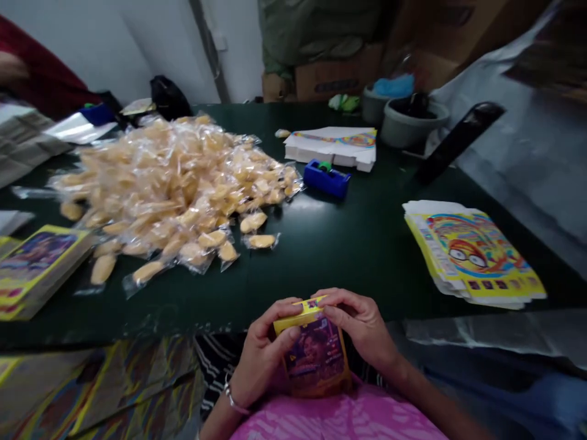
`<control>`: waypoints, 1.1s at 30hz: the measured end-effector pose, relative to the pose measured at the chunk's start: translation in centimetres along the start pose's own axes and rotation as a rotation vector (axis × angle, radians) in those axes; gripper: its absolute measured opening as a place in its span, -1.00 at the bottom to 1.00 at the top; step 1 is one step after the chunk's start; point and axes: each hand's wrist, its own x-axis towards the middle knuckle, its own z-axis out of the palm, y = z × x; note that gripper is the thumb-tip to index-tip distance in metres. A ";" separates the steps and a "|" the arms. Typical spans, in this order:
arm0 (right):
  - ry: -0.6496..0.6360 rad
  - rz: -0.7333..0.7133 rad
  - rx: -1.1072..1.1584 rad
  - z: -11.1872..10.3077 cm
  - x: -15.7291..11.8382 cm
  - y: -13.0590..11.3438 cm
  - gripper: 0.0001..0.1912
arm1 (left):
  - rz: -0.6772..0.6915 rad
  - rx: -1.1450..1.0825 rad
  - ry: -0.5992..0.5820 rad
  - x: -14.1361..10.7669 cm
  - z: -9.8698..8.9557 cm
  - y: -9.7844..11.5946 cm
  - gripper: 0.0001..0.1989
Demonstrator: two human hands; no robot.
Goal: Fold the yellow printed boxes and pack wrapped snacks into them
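Ahead of the fingers (342,304), wrapped yellow pieces (174,195) lie heaped on a green table (348,256), with a blue tape dispenser (326,178) farther ahead. Stacks of printed cartons (472,256) sit left and right of the fingers; grey tubs (406,122) stand far ahead and right.

Carton (316,360) between left hand (261,357) and right hand (360,324)

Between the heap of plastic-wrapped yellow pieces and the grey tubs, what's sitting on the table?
The head view shows a stack of flat printed cartons there, with a blue tape dispenser just in front of it.
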 end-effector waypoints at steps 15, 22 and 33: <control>0.341 -0.010 -0.026 -7.9 17.7 -3.2 -0.62 | -0.097 -0.240 -0.052 14.0 -0.8 4.6 -0.63; 0.459 0.144 -0.334 -12.9 30.2 -5.6 -0.72 | -0.138 -0.252 -0.084 13.8 -1.2 3.7 -0.61; 0.434 0.271 -0.332 -12.6 33.1 -4.0 -0.73 | -0.143 -0.242 -0.064 13.7 -1.2 4.5 -0.56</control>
